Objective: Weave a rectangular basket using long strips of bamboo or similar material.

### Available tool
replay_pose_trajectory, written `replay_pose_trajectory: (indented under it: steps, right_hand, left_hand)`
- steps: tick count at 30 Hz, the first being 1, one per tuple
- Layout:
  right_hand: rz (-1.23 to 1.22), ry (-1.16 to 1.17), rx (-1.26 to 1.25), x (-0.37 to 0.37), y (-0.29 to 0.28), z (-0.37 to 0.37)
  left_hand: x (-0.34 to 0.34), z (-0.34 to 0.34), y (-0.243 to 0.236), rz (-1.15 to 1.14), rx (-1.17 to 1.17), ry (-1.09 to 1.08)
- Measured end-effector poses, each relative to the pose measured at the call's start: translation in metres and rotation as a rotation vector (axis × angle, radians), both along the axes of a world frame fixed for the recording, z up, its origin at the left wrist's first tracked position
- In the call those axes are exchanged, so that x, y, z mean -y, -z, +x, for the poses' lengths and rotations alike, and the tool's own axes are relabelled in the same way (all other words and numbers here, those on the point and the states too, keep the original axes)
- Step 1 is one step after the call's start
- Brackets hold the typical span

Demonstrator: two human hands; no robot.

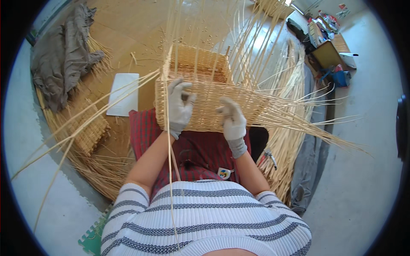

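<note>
A rectangular woven wicker basket (209,104) sits tilted across my lap, its open top facing away. Tall uprights rise from its walls, and a bundle of long loose strands (299,117) fans out to the right. My left hand (179,106), in a pale work glove, lies at the near left end, fingers curled by the rim. Beside it one long strand (171,187) hangs down over my clothes. The right hand (234,121), gloved too, rests by the near wall with bent, closed fingers. What either hand pinches is too small to make out.
More strands (74,138) stretch out to the left. A white sheet (124,94) lies on the floor, with a woven piece (87,128) and a grey cloth (64,59) farther left. Long wicker stalks (286,145) lie at right, near a tool with dark handles (270,158) and a box (329,55).
</note>
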State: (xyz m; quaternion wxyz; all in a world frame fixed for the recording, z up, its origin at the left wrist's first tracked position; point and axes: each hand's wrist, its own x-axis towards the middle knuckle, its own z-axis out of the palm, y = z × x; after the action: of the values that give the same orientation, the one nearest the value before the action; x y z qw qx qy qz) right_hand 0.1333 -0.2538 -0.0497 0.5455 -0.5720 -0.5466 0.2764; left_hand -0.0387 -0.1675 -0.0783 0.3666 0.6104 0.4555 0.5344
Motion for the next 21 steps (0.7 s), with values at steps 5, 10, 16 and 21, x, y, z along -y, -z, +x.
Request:
replay_pose_trajectory:
  steps: [5, 10, 16, 21]
  right_hand:
    - [0.194, -0.511, 0.6, -0.015, -0.031, -0.086]
    - [0.3, -0.276, 0.405, -0.051, -0.025, -0.129]
    - [0.401, -0.265, 0.488, -0.046, -0.028, -0.097]
    - [0.409, -0.225, 0.499, -0.037, -0.012, -0.077]
  left_hand:
    - [-0.016, -0.044, 0.02, 0.141, -0.214, -0.601]
    - [-0.024, -0.052, 0.016, -0.222, 0.595, -0.062]
    - [-0.066, -0.091, 0.022, -0.149, -0.09, 0.144]
    - [-0.08, -0.096, 0.037, -0.007, -0.197, 0.139]
